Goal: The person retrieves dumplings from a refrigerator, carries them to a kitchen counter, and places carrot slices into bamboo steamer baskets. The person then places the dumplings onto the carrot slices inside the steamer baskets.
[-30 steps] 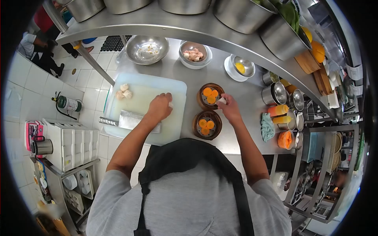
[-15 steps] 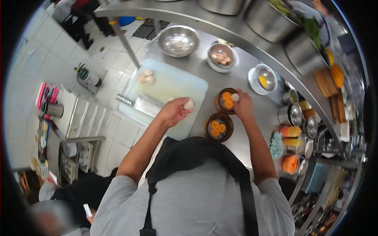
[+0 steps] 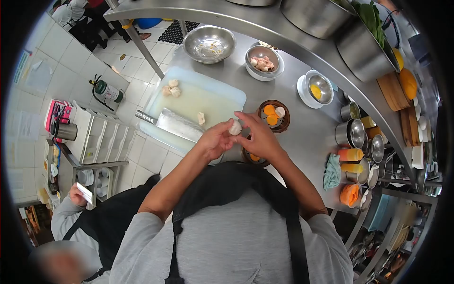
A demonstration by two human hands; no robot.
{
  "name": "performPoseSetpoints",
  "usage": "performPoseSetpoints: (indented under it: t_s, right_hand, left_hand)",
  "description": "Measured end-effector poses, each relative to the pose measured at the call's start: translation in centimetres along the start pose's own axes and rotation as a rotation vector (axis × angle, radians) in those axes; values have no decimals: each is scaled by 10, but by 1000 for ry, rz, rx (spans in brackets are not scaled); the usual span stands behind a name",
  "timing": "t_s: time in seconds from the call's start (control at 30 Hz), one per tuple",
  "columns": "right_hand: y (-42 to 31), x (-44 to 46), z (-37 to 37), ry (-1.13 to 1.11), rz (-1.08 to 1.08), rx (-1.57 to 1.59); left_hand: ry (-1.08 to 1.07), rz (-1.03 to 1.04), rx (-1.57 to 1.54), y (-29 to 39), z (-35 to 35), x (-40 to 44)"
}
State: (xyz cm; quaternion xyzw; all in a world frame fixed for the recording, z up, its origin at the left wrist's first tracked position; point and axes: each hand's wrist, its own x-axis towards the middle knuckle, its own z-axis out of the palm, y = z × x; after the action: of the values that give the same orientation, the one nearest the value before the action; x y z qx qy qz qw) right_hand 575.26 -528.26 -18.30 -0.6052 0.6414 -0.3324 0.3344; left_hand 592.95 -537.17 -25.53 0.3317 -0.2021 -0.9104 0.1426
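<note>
A round white dumpling [image 3: 235, 127] is held in the fingers of my left hand [image 3: 216, 140]. My right hand [image 3: 259, 137] is beside it, thumb and fingers apart around the dumpling's right side. Behind my right hand, a round steamer basket [image 3: 285, 124] holds orange slices and one white dumpling [image 3: 280, 112]. A second steamer [image 3: 245, 155] is mostly hidden under my right hand. One white piece [image 3: 201, 118] lies on the cutting board [image 3: 227, 94], with several more pieces [image 3: 172, 88] near its far left corner. A cleaver [image 3: 178, 125] rests along the board's near left side.
Metal bowls [image 3: 209, 43] stand along the counter's far side, one with pale meat [image 3: 262, 64]. A metal shelf [image 3: 265, 31] with large pots crosses above. Sauce bottles [image 3: 350, 155] and a green cloth [image 3: 332, 171] are at right. Another person [image 3: 101, 227] stands at lower left holding something white.
My right hand has left the far steamer, where a white dumpling now sits, and come beside my left hand. The other person has come further into view at lower left.
</note>
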Motion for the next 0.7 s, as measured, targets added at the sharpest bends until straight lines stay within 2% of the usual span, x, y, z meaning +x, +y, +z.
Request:
performPoseSetpoints:
  t_s: [0.2,0.3,0.43,0.53,0.6,0.63,0.7]
  right_hand:
    - [16,-15,4,127,-27,-39]
    - [15,-21,2,200,-91,-49]
    - [16,-31,-5,186,-215,-167]
    - [24,-40,-3,207,-83,-146]
    - [33,-41,-5,235,157,13]
    - [39,-41,-5,246,275,94]
    - [60,-37,-9,415,354,-17]
  left_hand:
    - [-78,-97,-27,-4,9,8]
    - [72,-118,279,-2,19,10]
    - [70,-115,401,-2,23,11]
    - [-15,-194,457,-2,17,20]
    - [-55,-235,477,0,18,22]
    - [-51,-203,497,0,19,23]
    - [-42,-140,536,-1,22,24]
